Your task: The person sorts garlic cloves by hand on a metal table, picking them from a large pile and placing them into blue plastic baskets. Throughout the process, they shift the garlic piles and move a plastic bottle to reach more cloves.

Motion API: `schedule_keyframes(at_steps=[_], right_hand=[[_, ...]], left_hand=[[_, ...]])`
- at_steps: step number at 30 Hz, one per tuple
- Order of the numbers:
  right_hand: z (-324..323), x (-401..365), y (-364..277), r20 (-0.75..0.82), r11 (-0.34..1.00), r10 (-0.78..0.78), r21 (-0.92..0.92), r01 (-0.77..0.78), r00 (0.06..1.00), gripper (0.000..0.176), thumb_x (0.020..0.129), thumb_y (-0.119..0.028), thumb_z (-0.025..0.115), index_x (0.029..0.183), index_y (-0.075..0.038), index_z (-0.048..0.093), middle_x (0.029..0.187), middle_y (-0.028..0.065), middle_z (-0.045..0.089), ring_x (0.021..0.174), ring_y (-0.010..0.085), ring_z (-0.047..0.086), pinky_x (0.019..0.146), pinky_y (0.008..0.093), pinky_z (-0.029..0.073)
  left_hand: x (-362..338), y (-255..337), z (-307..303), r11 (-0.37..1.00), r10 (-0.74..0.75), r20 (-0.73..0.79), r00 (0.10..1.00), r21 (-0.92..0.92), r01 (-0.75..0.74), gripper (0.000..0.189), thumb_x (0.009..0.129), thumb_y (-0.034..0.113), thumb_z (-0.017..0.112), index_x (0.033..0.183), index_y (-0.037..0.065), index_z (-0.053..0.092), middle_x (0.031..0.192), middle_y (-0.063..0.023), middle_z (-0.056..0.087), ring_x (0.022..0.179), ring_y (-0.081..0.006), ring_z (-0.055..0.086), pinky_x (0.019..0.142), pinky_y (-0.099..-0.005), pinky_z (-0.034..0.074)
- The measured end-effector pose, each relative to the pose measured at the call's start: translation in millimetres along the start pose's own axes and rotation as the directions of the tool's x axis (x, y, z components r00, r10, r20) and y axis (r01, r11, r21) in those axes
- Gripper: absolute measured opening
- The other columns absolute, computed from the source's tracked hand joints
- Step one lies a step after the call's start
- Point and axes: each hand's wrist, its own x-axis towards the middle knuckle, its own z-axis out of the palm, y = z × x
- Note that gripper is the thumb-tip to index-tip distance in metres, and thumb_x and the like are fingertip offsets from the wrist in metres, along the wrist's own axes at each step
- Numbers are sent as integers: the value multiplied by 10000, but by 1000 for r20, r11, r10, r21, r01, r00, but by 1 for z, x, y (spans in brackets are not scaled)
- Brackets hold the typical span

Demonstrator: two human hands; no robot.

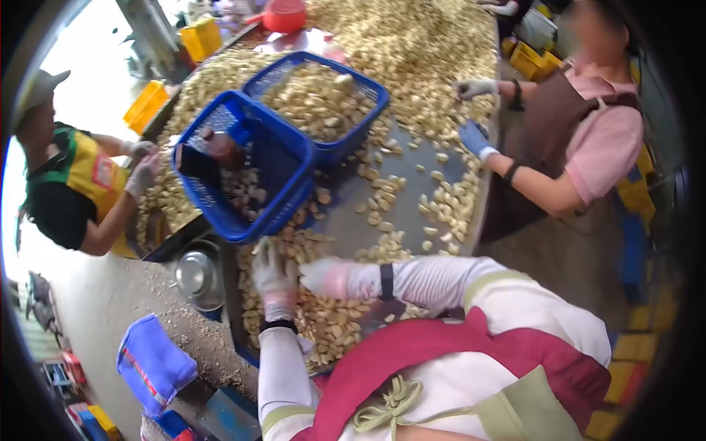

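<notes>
Pale, flat oval pieces (334,323), like garlic cloves, are heaped on the metal table (338,202). My left hand (273,270), in a white glove, lies over them just below a blue basket (290,202), its fingers stretched towards the rim. Close beside it on the right is my right hand (323,278), also gloved and smeared by motion, low over the same pieces. The basket holds some pieces, a dark phone-like object and a brownish bottle-like item. A second blue basket (379,99), behind it, is heaped with the pieces.
Across the table on the right, a person's gloved hands (476,138) reach into the pile. Another person's gloved hands (141,167) are at the left edge. A metal bowl (200,278) stands beside the table. A red scoop (284,15) lies at the back.
</notes>
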Motion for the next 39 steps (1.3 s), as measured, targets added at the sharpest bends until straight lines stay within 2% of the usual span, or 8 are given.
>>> schedule_keyframes(at_steps=[6,14,21,25,30,32,35,39], right_hand=[[-25,-19,30,223,991,27,-133,3,974,231,883,-207,638,1009,-23,697,1024,147,666,1018,372,676,868,457,558],[2,-17,10,-129,984,-171,-73,163,977,302,834,-162,659,1130,-105,685,1094,137,633,974,341,667,843,454,556],[4,-11,-8,203,996,62,-80,-47,977,222,890,-150,618,1089,-67,674,1097,156,660,1041,352,674,903,447,543],[-32,-33,3,48,995,95,22,-96,994,286,881,-323,634,1038,-87,672,1029,139,657,1011,356,666,865,462,540],[-76,-88,47,25,847,431,333,-414,902,270,828,-121,680,1090,-58,664,913,106,712,744,208,670,691,335,561],[-76,-120,71,-203,804,409,541,-246,890,284,882,-152,658,1150,-58,666,863,61,689,722,159,644,644,315,552],[-98,-176,89,20,608,652,584,-538,758,276,941,-181,611,1161,-21,656,825,39,659,731,129,638,583,296,528],[-99,-249,96,107,303,835,729,-614,539,218,921,-140,625,1089,-4,658,883,156,691,868,291,669,808,405,544]], left_hand=[[-1,-3,-2,1000,-14,33,999,15,13,636,819,300,724,1386,64,560,1484,-166,514,1322,-402,488,1100,-521,412],[1,2,-8,998,-55,22,998,-28,56,575,813,302,700,1341,105,587,1408,-186,557,1223,-422,556,1021,-541,465],[0,1,-5,998,-63,18,998,-9,63,573,830,322,688,1347,102,573,1390,-191,561,1226,-431,551,1016,-557,459],[-1,-3,-2,996,-74,23,997,-45,75,575,833,331,689,1351,109,575,1424,-190,540,1267,-424,524,1038,-550,446],[0,0,-4,996,-83,18,996,-29,84,579,824,323,702,1350,112,585,1422,-184,543,1263,-416,534,1032,-545,456],[1,-1,-6,997,-63,11,998,-32,63,575,821,317,705,1344,108,590,1420,-182,546,1260,-414,537,1029,-537,461],[1,-1,-9,998,-47,14,999,-46,47,566,818,305,706,1335,101,599,1417,-180,552,1255,-410,542,1023,-523,470],[3,-1,-9,997,-39,7,999,-61,39,551,818,290,691,1325,95,605,1415,-182,559,1248,-405,548,1018,-517,474]])
